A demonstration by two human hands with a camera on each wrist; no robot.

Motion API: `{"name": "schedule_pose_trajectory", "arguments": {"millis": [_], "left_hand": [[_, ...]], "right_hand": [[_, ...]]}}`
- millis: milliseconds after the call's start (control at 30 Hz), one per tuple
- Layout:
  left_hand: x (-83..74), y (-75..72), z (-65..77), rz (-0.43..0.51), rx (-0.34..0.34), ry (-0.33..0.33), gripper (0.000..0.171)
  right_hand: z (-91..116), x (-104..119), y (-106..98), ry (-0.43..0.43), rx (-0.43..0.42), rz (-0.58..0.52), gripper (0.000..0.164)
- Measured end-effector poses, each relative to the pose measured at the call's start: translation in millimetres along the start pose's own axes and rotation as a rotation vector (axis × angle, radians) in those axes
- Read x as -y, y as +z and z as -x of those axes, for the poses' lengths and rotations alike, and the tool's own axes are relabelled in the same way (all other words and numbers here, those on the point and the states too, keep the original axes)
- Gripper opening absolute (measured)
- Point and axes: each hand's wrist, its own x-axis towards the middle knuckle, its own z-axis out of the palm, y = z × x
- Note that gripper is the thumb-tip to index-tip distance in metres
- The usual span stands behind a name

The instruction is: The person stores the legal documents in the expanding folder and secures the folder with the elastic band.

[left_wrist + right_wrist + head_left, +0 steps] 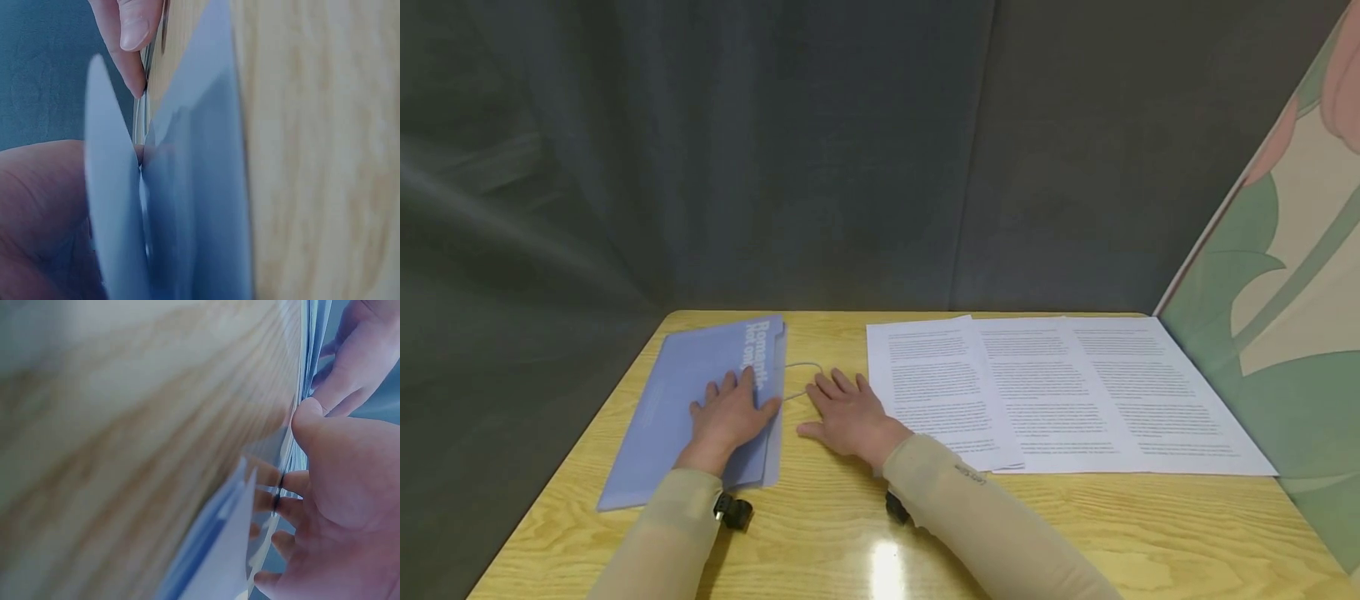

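A blue plastic folder [658,408] with white lettering lies on the left part of the table. My left hand [730,417] rests on it, fingers spread, with the thumb by its right edge. In the left wrist view the folder's cover [115,187] stands slightly apart from the sheet beneath. A thin pale elastic cord [805,364] loops out from the folder's right side. My right hand [848,415] lies low over the table beside that loop, palm down and fingers spread, its fingertips right at the cord.
Printed sheets [1052,400] lie side by side, partly overlapping, on the right half of the wooden table [820,533]. A dark curtain [820,158] hangs behind the table, and a flower-patterned panel [1300,275] borders the right side.
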Motion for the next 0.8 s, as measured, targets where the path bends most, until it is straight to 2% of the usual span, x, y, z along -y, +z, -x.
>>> {"name": "schedule_pose_trajectory", "arguments": {"millis": [433, 800], "left_hand": [[-13.3, -1.7, -1.7, -0.002, 0.012, 0.062, 0.084], [-27.4, 7.3, -6.4, -0.039, -0.017, 0.084, 0.078]], "right_hand": [[10.7, -14.2, -0.5, 0.032, 0.022, -0.038, 0.079], [19.4, -27.4, -1.1, 0.040, -0.002, -0.031, 0.078]]}}
